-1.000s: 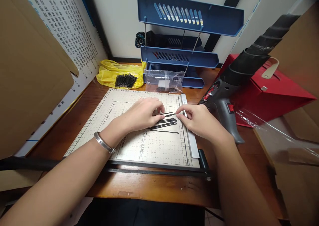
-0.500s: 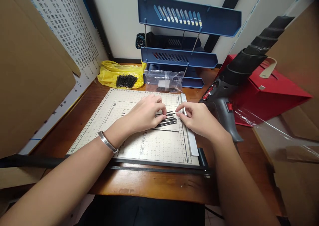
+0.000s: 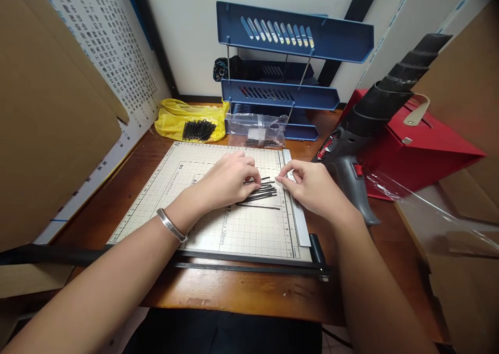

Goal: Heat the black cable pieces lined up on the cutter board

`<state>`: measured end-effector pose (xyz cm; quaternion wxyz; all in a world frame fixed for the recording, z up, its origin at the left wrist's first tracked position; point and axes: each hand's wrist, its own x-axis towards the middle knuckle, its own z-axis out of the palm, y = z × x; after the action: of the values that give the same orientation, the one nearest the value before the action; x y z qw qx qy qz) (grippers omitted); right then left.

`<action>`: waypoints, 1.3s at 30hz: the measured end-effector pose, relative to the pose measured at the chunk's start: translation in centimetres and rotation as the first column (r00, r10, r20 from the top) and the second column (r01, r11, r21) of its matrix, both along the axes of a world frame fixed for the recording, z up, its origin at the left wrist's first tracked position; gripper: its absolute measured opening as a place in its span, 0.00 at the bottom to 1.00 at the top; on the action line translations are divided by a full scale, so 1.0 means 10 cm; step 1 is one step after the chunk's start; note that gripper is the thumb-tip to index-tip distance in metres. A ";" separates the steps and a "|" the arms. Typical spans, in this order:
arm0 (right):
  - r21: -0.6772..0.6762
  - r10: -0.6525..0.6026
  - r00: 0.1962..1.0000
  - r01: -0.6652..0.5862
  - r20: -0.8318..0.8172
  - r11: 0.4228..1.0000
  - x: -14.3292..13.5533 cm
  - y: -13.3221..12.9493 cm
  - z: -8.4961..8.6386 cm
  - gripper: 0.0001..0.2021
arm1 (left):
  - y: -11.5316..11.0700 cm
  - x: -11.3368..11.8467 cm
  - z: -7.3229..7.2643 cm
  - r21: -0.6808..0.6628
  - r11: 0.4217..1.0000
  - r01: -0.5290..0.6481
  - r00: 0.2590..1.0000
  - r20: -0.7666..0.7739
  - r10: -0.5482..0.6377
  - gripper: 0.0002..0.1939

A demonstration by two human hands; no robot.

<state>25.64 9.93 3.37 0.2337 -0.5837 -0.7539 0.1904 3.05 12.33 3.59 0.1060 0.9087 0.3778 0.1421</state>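
Several thin black strips (image 3: 267, 192) lie side by side on the cream gridded board of a paper cutter (image 3: 253, 234). My left hand (image 3: 236, 181) rests over their left ends, its fingers curled and closed on them. At their right ends, my right hand (image 3: 310, 187) has thumb and forefinger pinched together at the tip of one strip; the exact contact is too small to make out. One longer black strip (image 3: 259, 206) lies apart, nearer to me. The cutter's light metal rail (image 3: 302, 229) runs beneath my right hand.
Behind the board sit a yellow bag (image 3: 166, 120) with a pile of black pieces (image 3: 198, 130), a clear plastic bag (image 3: 255, 130) and a blue tiered rack (image 3: 288, 29). A black heat gun (image 3: 346, 151) and red box (image 3: 440, 141) stand right. The cutter's dark arm (image 3: 89, 255) extends left.
Both hands stay almost where they were, with slight finger movement at the strip ends. The whole view has shifted a little, so things appear slightly lower.
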 end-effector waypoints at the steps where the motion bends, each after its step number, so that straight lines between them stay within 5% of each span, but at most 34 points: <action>1: -0.002 -0.002 1.000 0.002 0.000 1.000 0.00 0.00 0.00 0.08 | 0.00 0.00 0.00 -0.001 1.000 0.002 1.000 0.004 -0.002 0.07; 7: 0.008 -0.015 1.000 0.015 -0.005 1.000 0.02 0.00 -0.01 0.09 | -0.01 -0.10 0.06 -0.091 0.995 -0.048 0.991 0.118 0.059 0.11; 12: 0.025 -0.029 1.000 0.029 0.002 0.999 0.03 0.00 0.00 0.10 | -0.12 -0.15 0.22 -0.240 0.966 -0.096 0.994 -0.078 0.079 0.32; 16: 0.041 -0.024 1.000 0.024 0.002 0.999 0.03 0.00 0.00 0.11 | -0.20 -0.08 0.27 -0.198 0.973 -0.122 0.977 -0.195 0.082 0.26; 21: 0.065 -0.043 0.999 0.043 0.004 0.997 0.03 -0.01 0.02 0.12 | -0.30 0.08 0.24 -0.175 0.973 -0.150 0.978 -0.169 0.120 0.08; 25: 0.053 0.063 0.998 -0.063 0.011 0.997 0.03 -0.07 0.09 0.11 | -0.42 0.18 0.20 -0.143 0.935 -0.324 0.940 -0.162 0.301 0.09; 28: -0.032 0.200 0.979 -0.199 0.043 0.979 0.00 -0.13 0.16 0.11 | -0.48 0.22 0.15 -0.071 0.864 -0.499 0.861 -0.149 0.485 0.10; 31: -0.102 0.220 0.966 -0.207 0.139 0.973 -0.08 -0.18 0.20 0.10 | -0.53 0.24 0.12 -0.048 0.793 -0.607 0.793 -0.098 0.602 0.15; 39: -0.082 0.127 0.955 -0.108 0.268 0.991 -0.34 -0.24 0.16 0.15 | -0.71 0.12 0.03 -0.175 0.878 -0.446 0.886 0.052 0.460 0.14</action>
<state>22.28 7.57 4.97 0.0963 -0.5660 -0.8055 0.1468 4.28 5.20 3.87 0.1586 0.7762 0.5848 0.1742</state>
